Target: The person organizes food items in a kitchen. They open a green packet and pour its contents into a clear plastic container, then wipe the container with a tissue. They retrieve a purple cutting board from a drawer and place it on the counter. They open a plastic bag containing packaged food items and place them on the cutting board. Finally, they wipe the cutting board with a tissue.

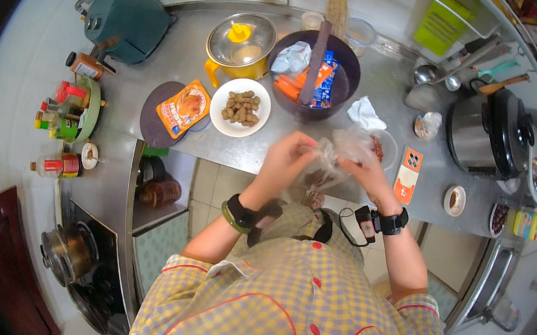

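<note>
My left hand [288, 160] pinches the crumpled top of a clear plastic bag [328, 153] at the front edge of the steel counter, and my right hand [365, 177] grips the same bag from the other side. Dark contents show low in the bag, too hazy to make out. Partly behind the bag is a clear bowl of small red-brown items [379, 149]. Left of it stand a white plate of peanuts [239, 112] and an orange packet [182, 109] on a dark round mat. To the right lies an orange-and-white phone [408, 175].
A dark pot [346, 86] holding packets and carrot-like orange items stands behind my hands, beside a yellow-handled pot [215, 67]. An electric cooker [477, 135] is at right, an air fryer [121, 19] and bottles [63, 123] at left. A stove with pans [63, 256] is lower left.
</note>
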The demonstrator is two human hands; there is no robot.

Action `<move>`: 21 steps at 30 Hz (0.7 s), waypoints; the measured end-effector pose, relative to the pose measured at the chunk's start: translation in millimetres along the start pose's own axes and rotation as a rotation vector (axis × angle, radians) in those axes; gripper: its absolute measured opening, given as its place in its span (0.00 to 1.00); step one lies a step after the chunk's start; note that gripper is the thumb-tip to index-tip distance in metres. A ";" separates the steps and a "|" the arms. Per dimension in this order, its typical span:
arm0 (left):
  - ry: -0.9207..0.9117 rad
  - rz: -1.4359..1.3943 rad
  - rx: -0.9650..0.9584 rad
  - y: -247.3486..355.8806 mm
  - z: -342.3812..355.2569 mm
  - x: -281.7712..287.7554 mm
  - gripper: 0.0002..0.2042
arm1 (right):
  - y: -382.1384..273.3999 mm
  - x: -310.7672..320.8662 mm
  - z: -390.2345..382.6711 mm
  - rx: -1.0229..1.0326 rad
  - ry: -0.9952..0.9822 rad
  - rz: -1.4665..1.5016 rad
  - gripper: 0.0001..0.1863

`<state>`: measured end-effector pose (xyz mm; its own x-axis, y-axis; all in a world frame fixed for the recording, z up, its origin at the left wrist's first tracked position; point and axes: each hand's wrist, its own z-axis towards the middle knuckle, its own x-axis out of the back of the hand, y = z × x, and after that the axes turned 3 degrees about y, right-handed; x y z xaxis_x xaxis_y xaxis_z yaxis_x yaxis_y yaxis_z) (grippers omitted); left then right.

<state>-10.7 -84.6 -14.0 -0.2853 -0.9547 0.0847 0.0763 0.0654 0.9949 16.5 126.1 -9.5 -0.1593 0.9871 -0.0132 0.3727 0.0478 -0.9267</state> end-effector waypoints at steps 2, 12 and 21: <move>-0.028 -0.092 0.069 -6.0 8.7 2.9 0.07 | 4.0 16.9 1.2 -0.088 0.096 -0.118 0.11; -0.140 -0.336 0.262 -5.5 21.4 0.0 0.08 | 0.2 30.4 -14.0 0.039 0.271 0.053 0.09; -0.379 0.254 0.133 26.8 30.4 -6.4 0.09 | -10.0 14.6 -9.9 0.211 0.175 0.004 0.09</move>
<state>-35.9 -68.0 13.7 -0.6041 -0.7317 0.3156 0.0733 0.3434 0.9363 19.5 141.6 3.3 0.0089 0.9995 0.0308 0.1716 0.0288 -0.9847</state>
